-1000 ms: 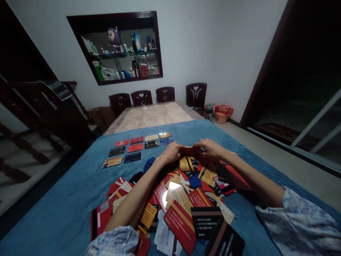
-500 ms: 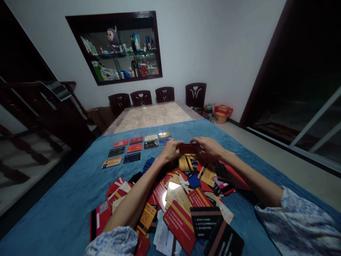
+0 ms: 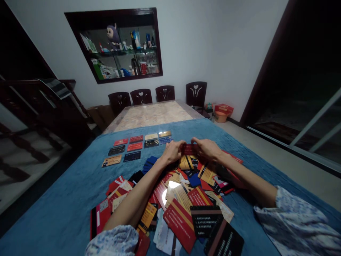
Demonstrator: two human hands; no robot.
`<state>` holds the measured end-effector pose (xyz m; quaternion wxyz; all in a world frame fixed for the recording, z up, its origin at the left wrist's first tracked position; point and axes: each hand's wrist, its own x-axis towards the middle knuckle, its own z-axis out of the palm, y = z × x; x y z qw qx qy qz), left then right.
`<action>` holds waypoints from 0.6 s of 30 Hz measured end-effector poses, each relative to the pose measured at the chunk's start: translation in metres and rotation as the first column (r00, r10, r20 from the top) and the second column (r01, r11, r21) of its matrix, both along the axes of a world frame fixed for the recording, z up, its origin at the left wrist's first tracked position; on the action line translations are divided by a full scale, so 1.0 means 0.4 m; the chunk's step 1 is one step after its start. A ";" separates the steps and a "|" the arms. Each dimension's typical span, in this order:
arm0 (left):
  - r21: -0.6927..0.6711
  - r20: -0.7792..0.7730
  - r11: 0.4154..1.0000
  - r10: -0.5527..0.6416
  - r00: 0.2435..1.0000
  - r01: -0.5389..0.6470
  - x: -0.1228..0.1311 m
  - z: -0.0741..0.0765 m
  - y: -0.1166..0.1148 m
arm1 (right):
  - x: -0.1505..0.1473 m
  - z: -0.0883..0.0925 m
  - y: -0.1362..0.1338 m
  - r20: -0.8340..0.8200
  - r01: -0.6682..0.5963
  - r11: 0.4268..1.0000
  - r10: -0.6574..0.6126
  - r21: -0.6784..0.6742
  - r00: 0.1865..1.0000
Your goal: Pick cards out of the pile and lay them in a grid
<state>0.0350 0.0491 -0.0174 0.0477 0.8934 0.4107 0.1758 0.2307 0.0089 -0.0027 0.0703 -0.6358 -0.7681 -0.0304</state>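
A dark red card (image 3: 189,149) is at the far side of the card pile, with a hand at each end. My left hand (image 3: 172,153) has its fingers closed on the card's left end. On its right end, my right hand (image 3: 209,149) grips with bent fingers. Under and in front of both hands spreads a loose heap of red, black, gold, blue and pale cards (image 3: 179,225). Just below the held card lies a yellow card (image 3: 185,162) with black stripes. My forearms cover parts of the heap.
Several cards lie in rows on the left, among them a black card (image 3: 116,149) and an orange card (image 3: 112,160). A blue cloth (image 3: 66,188) covers the near table; its marble-like top (image 3: 160,113) shows beyond. Dark chairs (image 3: 165,93) stand at the far end.
The red card has come down slightly, and both hands moved a little with it. Another red card's edge now shows beyond my right forearm. The laid-out rows are unchanged.
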 end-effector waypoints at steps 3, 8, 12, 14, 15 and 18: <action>-0.006 -0.039 1.000 0.022 0.999 -0.023 0.003 0.007 -0.009 | -0.005 0.001 -0.003 0.004 0.017 1.000 -0.017 -0.001 1.000; 0.005 -0.035 0.999 0.041 0.999 -0.041 0.003 0.017 -0.012 | -0.009 0.003 -0.004 -0.016 -0.002 1.000 0.002 -0.006 1.000; 0.006 -0.007 0.999 0.047 0.999 -0.047 0.000 0.029 -0.009 | -0.015 0.009 -0.007 -0.020 -0.072 0.997 0.072 0.017 0.997; -0.001 0.016 0.999 0.050 0.999 -0.050 -0.001 0.035 -0.005 | -0.020 0.010 -0.009 -0.004 -0.074 0.996 0.074 0.046 0.997; -0.005 0.031 0.999 0.050 0.998 -0.050 -0.002 0.037 -0.003 | -0.023 0.010 -0.010 0.006 -0.071 0.996 0.071 0.059 0.997; -0.023 0.073 0.999 0.041 0.996 -0.040 -0.003 0.040 0.006 | -0.028 0.009 -0.012 0.031 -0.077 0.994 0.075 0.081 0.997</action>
